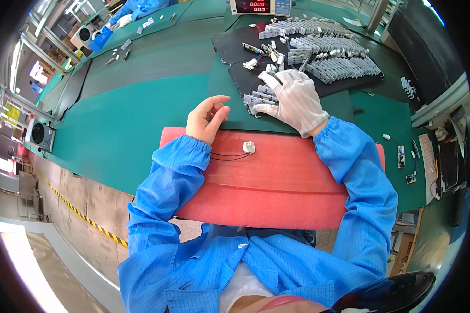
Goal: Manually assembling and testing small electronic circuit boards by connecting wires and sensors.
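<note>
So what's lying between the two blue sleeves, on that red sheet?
In the head view, a white wired connector lies on the red sheet between the left sleeve and right sleeve, nearer the left one.

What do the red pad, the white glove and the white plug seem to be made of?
Red pad: probably foam, softly mottled, matte near its front edge, shinier above.
Glove: likely thin fabric, matte, finely striped and wrinkled.
Plug: probably plastic, smooth-looking, judging by its boxy moulded shape.
</note>
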Available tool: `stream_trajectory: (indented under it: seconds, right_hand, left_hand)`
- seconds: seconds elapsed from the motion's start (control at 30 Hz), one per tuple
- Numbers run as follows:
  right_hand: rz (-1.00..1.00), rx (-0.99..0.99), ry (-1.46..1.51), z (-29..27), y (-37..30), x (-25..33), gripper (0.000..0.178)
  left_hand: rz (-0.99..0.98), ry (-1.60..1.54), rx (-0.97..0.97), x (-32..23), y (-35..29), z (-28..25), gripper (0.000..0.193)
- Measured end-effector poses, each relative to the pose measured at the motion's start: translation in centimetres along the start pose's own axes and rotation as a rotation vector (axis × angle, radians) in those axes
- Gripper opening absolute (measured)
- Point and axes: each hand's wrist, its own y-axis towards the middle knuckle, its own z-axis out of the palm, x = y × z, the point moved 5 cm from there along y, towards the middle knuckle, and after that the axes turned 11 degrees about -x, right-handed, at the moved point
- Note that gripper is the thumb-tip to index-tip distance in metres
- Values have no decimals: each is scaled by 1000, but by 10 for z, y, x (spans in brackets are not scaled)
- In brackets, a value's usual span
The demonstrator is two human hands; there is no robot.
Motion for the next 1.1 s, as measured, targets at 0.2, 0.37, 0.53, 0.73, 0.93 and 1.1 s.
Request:
stream_trajectory:
  seconds: [0.2,0.37,0.53,0.73,0.93,1.1]
  right_hand:
    - [-16,-138,-6,-9,-14,8,59]
    - [-53,-177,53,-5,-15,8,42]
    - [3,-221,284,-3,-13,5,26]
    - [-73,-197,259,-6,-16,14,29]
    - [-52,-299,499,-25,-13,17,20]
    - [726,317,1548,-33,-26,41,21]
  left_hand:
    - [57,48,13,0,0,0,22]
    - [71,63,26,-3,-1,2,23]
    - [119,88,21,-3,-3,-2,22]
    - [147,91,27,-3,-2,-1,22]
    - [252,117,-79,-23,-6,0,28]
    - [492,253,-99,-49,-19,4,34]
